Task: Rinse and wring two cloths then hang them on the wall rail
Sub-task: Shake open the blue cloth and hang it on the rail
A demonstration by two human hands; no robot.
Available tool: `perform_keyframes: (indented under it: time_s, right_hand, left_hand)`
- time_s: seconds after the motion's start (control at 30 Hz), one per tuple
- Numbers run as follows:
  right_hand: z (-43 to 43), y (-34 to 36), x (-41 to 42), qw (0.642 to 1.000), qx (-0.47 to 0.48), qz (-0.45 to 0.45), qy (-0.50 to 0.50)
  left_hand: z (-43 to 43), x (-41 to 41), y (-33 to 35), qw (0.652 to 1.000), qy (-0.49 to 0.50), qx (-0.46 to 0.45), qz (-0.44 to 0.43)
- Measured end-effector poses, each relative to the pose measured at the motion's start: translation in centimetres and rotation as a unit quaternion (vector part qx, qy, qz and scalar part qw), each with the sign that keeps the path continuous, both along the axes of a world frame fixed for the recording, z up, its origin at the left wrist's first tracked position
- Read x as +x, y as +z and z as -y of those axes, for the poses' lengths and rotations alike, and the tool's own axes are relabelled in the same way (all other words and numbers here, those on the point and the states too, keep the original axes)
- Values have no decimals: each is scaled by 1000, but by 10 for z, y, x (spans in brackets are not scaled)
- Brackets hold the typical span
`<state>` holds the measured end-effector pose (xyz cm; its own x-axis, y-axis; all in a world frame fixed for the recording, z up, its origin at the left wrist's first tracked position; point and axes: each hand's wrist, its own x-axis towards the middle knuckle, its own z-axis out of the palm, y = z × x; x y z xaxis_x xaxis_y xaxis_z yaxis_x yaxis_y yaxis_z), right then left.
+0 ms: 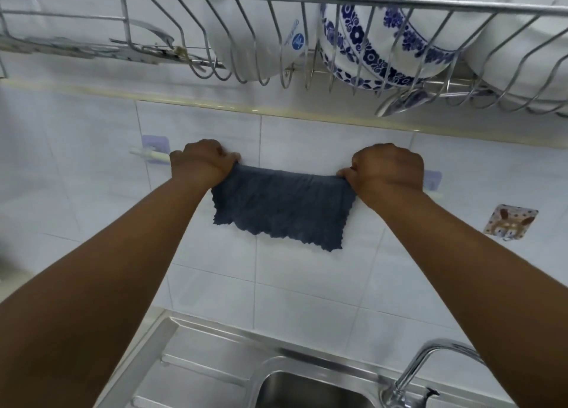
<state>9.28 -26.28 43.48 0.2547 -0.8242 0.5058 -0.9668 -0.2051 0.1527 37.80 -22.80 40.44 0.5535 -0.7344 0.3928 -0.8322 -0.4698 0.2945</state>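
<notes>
Cloth (278,206) dark blue-grey, scallop-edged, rumpled

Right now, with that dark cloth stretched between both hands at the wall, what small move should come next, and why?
Probably let go: the cloth looks draped flat over the white rail, its edge hanging free, with the left hand and right hand pinching its top corners.

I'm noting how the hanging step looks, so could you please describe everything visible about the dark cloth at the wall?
The dark cloth is slate blue-grey, soft and textured like microfibre, with a scalloped lower edge. It is spread flat against the white tiled wall, hanging from its bunched top edge. The left hand pinches its upper left corner and the right hand its upper right corner, pulling the top taut. The white rail shows only beside the hands, so whether the cloth is draped over it cannot be told.
</notes>
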Motion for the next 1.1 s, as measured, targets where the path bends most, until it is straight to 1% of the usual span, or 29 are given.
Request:
perform_keyframes:
  time_s: [0.03,0.1,0.13,0.17,0.2,0.23,0.27,0.3,0.33,0.37,0.4,0.43,0.5,0.57,0.63,0.7,0.77,0.83,0.97,1.1]
  right_hand:
    - [0,-1,-2,1000,2,-7,-7]
    - [-3,-2,-7,1000,-5,-4,-8]
    - [-5,-1,-11,1000,-25,4,11]
    - [-7,-1,-16,997,-51,17,49]
    - [-9,-1,-21,992,-61,40,102]
    - [-11,-1,-24,984,-40,68,157]
    - [-14,-2,-26,977,10,82,198]
    - [-14,-3,-26,970,73,75,218]
    - [-14,-6,-25,967,126,48,214]
    - [-15,-10,-23,968,150,15,199]
    - [-16,-14,-23,973,138,-8,185]
    - [-17,-16,-23,977,100,-9,186]
    - [-21,-20,-26,976,1,29,216]
    - [-28,-21,-26,968,-42,67,240]
    - [-32,-25,-24,969,-32,61,238]
    - [-33,-35,-20,972,-16,39,230]
    - [-33,-42,-17,971,12,71,227]
    - [-33,-48,-13,970,36,94,223]
    - [-38,-48,8,966,-11,37,257]
    - [-45,-43,34,960,36,20,276]
  left_hand:
    - [-1,0,-3,1000,3,-24,3]
    - [-5,1,-11,993,-7,-118,-3]
    - [-8,1,-14,983,-29,-179,-14]
    - [-12,1,-17,970,-68,-231,-23]
    - [-16,0,-21,958,-121,-261,-21]
    - [-20,-1,-23,951,-173,-257,-2]
    - [-23,-2,-25,950,-215,-225,24]
    - [-25,-4,-27,953,-239,-182,50]
    - [-26,-4,-28,956,-245,-146,70]
    - [-28,-3,-29,958,-243,-126,83]
    - [-28,-3,-28,959,-238,-124,94]
    - [-29,-3,-28,958,-229,-134,106]
    - [-32,-4,-29,954,-209,-185,111]
    - [-35,-6,-36,946,-215,-226,83]
    - [-40,-8,-47,945,-250,-200,70]
    - [-43,-7,-61,946,-262,-158,110]
    - [-46,-2,-71,946,-243,-135,165]
    - [-51,7,-75,950,-222,-125,183]
    - [-58,37,-72,957,-185,-96,200]
    - [-69,68,-62,968,-142,-29,204]
